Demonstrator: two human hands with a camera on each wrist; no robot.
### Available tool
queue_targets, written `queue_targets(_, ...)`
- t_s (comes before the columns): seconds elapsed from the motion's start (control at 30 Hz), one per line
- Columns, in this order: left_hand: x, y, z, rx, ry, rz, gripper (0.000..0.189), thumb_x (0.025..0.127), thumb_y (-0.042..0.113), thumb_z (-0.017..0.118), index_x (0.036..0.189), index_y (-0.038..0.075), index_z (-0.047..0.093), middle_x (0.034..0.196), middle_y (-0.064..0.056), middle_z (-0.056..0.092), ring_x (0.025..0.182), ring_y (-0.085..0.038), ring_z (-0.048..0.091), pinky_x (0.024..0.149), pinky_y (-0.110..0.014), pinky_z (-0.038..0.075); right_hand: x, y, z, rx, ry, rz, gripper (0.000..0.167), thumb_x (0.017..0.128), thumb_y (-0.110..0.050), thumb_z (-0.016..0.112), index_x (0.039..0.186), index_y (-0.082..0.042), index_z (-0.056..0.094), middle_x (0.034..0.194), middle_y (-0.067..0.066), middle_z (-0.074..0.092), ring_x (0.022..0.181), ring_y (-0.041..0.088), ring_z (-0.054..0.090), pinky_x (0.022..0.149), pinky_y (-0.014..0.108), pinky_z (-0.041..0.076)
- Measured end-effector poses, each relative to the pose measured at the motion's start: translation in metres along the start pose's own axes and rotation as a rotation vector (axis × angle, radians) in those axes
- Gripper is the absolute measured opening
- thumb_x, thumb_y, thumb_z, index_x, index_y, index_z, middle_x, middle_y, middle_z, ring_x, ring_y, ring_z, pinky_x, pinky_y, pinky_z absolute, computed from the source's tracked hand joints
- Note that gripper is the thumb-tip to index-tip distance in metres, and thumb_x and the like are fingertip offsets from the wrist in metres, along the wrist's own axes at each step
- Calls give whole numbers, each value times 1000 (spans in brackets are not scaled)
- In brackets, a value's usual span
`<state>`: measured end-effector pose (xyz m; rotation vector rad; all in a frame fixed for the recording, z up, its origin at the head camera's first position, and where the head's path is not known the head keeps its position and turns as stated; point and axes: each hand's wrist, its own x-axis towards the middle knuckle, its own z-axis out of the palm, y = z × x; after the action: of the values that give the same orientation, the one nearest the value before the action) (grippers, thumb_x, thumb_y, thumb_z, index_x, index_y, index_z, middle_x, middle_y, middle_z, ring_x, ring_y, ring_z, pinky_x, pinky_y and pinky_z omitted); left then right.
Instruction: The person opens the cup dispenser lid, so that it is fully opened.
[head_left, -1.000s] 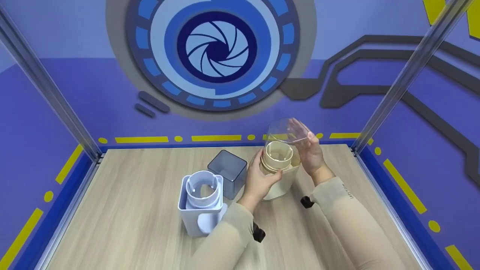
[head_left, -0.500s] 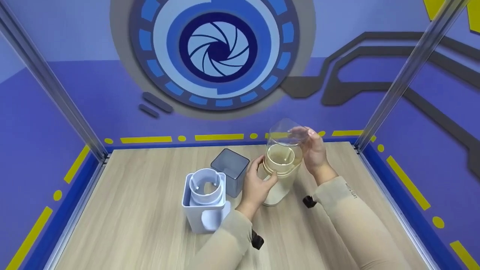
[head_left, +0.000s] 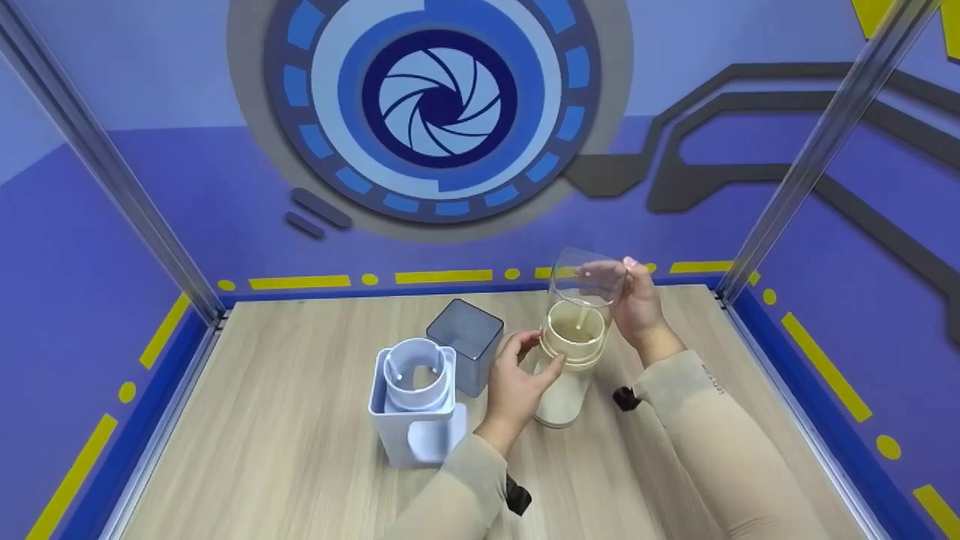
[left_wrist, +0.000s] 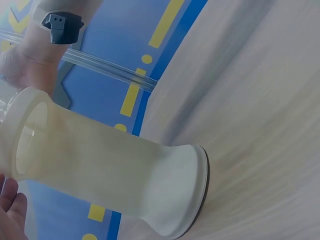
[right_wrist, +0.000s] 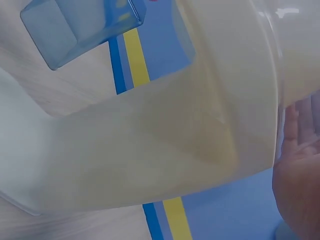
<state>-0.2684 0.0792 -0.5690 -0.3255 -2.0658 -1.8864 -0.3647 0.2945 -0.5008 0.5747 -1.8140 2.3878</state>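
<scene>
A cream plastic stand (head_left: pixel 561 405) with a round collar on top and a wide foot is in the middle right of the head view, between the two hands. My left hand (head_left: pixel 517 394) grips the collar's near left side, thumb and fingers at its edge. My right hand (head_left: pixel 641 311) holds a clear plastic container (head_left: pixel 589 281) from the right and behind; its lower edge overlaps the collar. In the left wrist view the stand (left_wrist: pixel 100 155) lies across the picture with its foot close over the table. Some right-hand fingers show only through the clear plastic.
To the left stands a light-blue body (head_left: pixel 401 435) with a similar round collar. Behind it is a smoky-grey translucent box (head_left: pixel 465 330), also in the right wrist view. A wood-grain table (head_left: pixel 285 420) lies below, with blue walls (head_left: pixel 180 202) around it.
The cream stand has shifted toward me and slightly right. The clear container has come along with it, held by the right hand. The head view has turned slightly.
</scene>
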Motion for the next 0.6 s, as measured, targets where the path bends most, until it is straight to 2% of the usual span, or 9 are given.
queue_targets(0.17, -4, -1, -2, -28, 4, 38, 33, 91, 10, 93, 120, 4, 79, 121, -11, 75, 116, -22, 75, 115, -33, 64, 0, 0, -2, 10, -66, 29, 60, 114, -58, 40, 111, -22, 89, 114, -4, 89, 108, 15, 83, 96, 34, 65)
queue_targets(0.27, -7, -1, -3, -57, 7, 55, 24, 92, 6, 92, 113, 3, 82, 118, -12, 77, 111, -21, 76, 110, -31, 66, 1, -1, -3, 73, -152, 45, 61, 114, -58, 41, 114, -20, 89, 115, -2, 89, 108, 15, 83, 97, 33, 64)
queue_targets(0.4, -11, 1, -3, -78, -2, 47, 19, 92, 5, 92, 109, 3, 83, 117, -13, 78, 109, -18, 77, 108, -30, 67, 1, -5, -4, 129, -250, 68, 63, 115, -58, 40, 118, -17, 88, 118, 0, 88, 111, 16, 82, 99, 33, 64)
queue_targets(0.5, -12, 2, -4, -86, -12, 47, 20, 92, 6, 93, 109, 2, 83, 117, -13, 78, 110, -18, 77, 108, -30, 67, 0, -6, -2, 133, -257, 88, 65, 115, -58, 38, 119, -17, 88, 120, 0, 88, 114, 17, 82, 103, 35, 63)
queue_targets(0.6, -13, -1, -5, -94, -27, 62, 18, 94, 7, 91, 109, 2, 82, 116, -14, 77, 111, -19, 77, 108, -31, 67, -7, -6, 0, 123, -196, 92, 64, 116, -60, 39, 120, -17, 87, 121, 0, 88, 118, 18, 81, 109, 37, 61)
